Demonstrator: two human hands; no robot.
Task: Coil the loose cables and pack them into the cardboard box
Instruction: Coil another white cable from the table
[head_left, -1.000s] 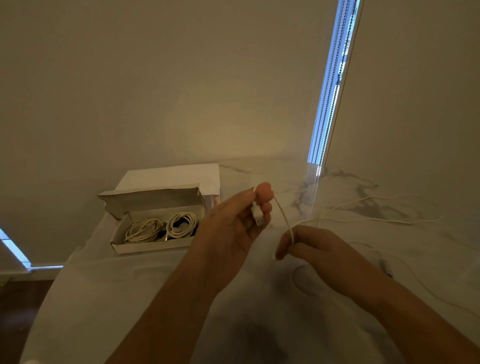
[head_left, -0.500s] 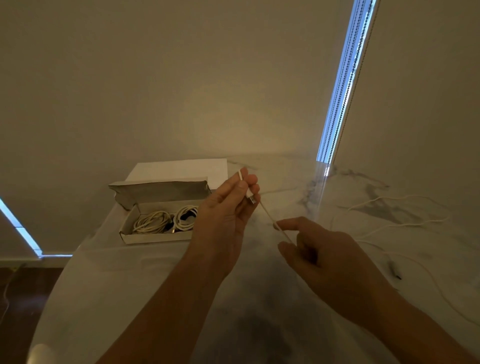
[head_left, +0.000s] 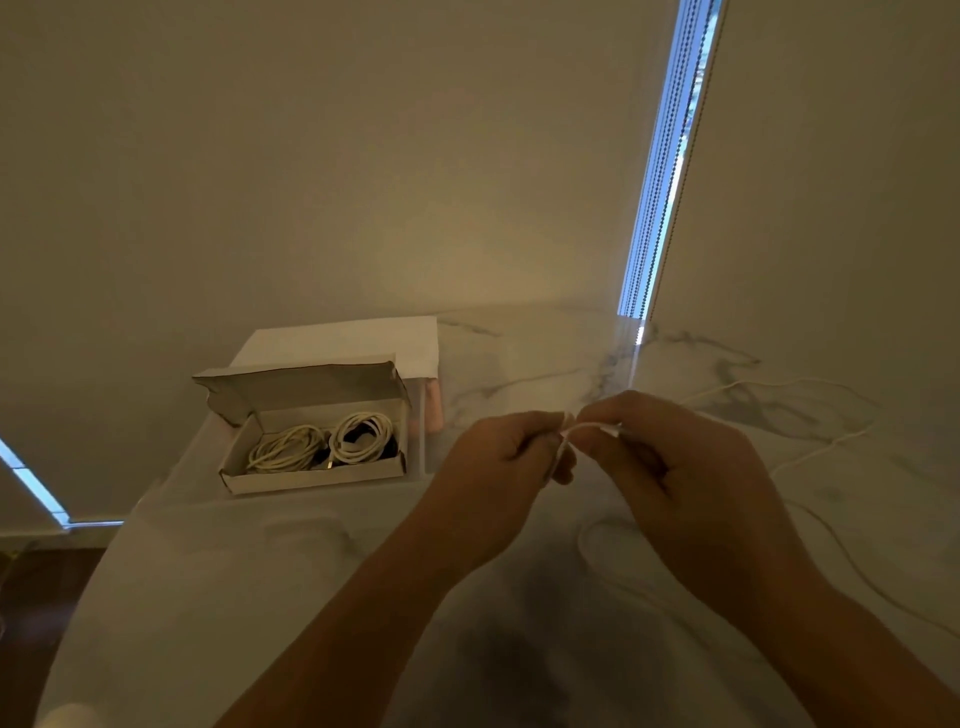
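Cable (head_left: 587, 427), thin and white, sits pinched between our 2 hands above the marble table (head_left: 260, 597). Our left hand (head_left: 498, 462) curls its fingers round one end; our right hand (head_left: 675, 467) pinches the strand just beside it, fingertips nearly touching. Its loose length trails right across the marble. Well to the left, the open cardboard box (head_left: 311, 480) holds 2 coiled cables (head_left: 358, 436).

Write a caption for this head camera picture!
Both hands pinch a white cable beside the cardboard box.
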